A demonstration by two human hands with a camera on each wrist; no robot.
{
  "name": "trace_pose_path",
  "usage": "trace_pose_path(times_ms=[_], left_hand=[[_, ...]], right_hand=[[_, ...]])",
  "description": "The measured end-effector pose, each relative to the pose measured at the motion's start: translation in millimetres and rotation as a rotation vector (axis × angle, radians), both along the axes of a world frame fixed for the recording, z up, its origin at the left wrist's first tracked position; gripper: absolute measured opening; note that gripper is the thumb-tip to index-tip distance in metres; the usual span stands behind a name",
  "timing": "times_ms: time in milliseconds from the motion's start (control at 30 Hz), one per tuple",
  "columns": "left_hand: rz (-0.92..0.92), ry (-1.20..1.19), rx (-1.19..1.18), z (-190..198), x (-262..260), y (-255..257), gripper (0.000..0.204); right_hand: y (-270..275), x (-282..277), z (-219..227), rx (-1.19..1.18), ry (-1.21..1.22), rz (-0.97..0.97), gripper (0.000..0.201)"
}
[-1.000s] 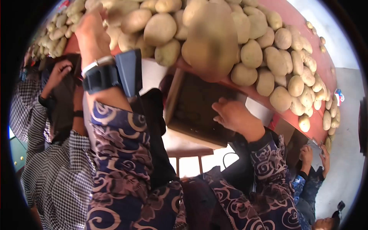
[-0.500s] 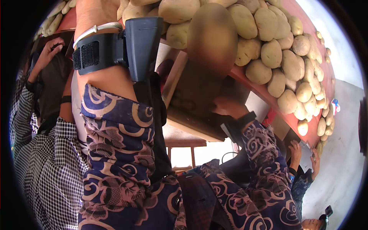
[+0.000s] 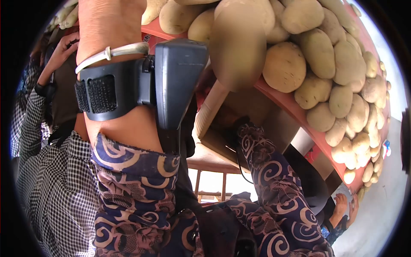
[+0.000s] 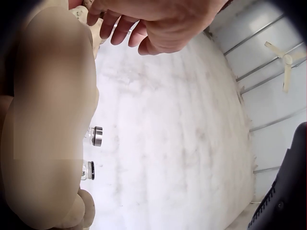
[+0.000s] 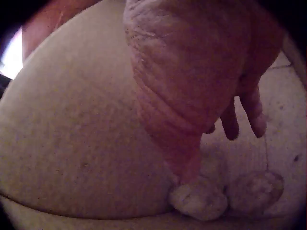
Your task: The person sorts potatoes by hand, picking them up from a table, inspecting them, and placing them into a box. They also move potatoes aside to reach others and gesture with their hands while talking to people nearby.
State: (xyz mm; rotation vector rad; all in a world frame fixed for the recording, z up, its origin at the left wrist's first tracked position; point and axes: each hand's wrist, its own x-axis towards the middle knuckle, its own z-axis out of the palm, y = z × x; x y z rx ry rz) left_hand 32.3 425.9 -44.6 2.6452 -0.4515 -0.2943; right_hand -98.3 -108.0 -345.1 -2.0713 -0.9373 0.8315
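Observation:
My left hand (image 4: 165, 21) reaches over the table beside a heap of potatoes (image 3: 284, 67). In the left wrist view its fingers hang loosely bent with nothing between them, fingertips overlapping potatoes at the heap's edge. The head view cuts this hand off at the top. Below the table edge, my right hand (image 5: 192, 72) is down inside a cardboard box (image 3: 210, 107), mostly hidden in shadow from the head view. The right wrist view has its fingers pointing down, loosely extended, and the thumb tip at a potato (image 5: 199, 197). Another potato (image 5: 255, 191) lies beside that one.
The red tabletop (image 3: 280, 100) carries the heap along its edge. A person in a checked shirt (image 3: 58, 188) is at the left; another person's hands (image 3: 340, 210) are at the lower right. Two jars (image 4: 97, 136) stand behind the heap, near a pale wall (image 4: 168, 124).
My left arm has stretched farther forward, its hand leaving the top of the head view. My right hand has gone deeper into the box. The head view has shifted closer to the heap.

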Motion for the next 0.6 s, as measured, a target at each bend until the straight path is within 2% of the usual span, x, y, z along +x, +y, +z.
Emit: trace_pose_path(times_ms=[33,67,100,167,200,233,300,333,467,500,533,600], left_hand=[[-0.006,-0.002,0.003,2.0,0.8,-0.6,0.016],[-0.007,0.005,0.006,2.4,2.5,-2.4,0.016],[-0.008,0.011,0.008,2.9,1.4,-3.8,0.016],[-0.009,0.016,0.008,2.8,1.3,-5.7,0.016],[-0.008,0.017,0.005,3.1,0.9,-7.4,0.016],[-0.007,0.015,0.005,2.8,0.5,-9.1,0.016],[-0.010,0.015,0.005,3.2,0.0,-10.3,0.016],[-0.012,0.018,0.004,3.5,-0.1,-11.1,0.016],[-0.021,0.017,0.009,3.7,0.5,-14.5,0.016],[-0.023,0.015,0.008,3.7,0.8,-14.4,0.016],[-0.023,0.014,0.008,3.8,-0.5,-14.1,0.016],[-0.028,0.009,0.011,3.7,-1.8,-13.5,0.016]], right_hand=[[2.2,-6.7,-18.8,0.079,-0.161,-0.110,0.041],[7.6,-7.6,-14.2,0.157,-0.321,-0.223,0.041],[3.4,-6.9,-7.2,0.164,-0.316,-0.220,0.041],[-2.4,5.9,56.8,0.034,0.142,-0.211,0.042],[-2.0,0.5,30.8,0.036,0.142,-0.208,0.042],[-0.2,-9.0,-18.9,0.245,0.315,-0.376,0.041],[0.9,-13.5,-40.2,0.459,0.493,-0.541,0.041],[-2.0,-10.9,-24.3,0.378,0.343,-0.388,0.042],[-5.3,-0.6,18.5,0.210,0.086,-0.116,0.043],[-4.9,-4.0,6.0,0.210,0.082,-0.118,0.043],[-3.5,-12.2,-17.7,0.298,0.245,-0.274,0.043],[-1.6,-25.1,-58.3,0.388,0.412,-0.429,0.044]])
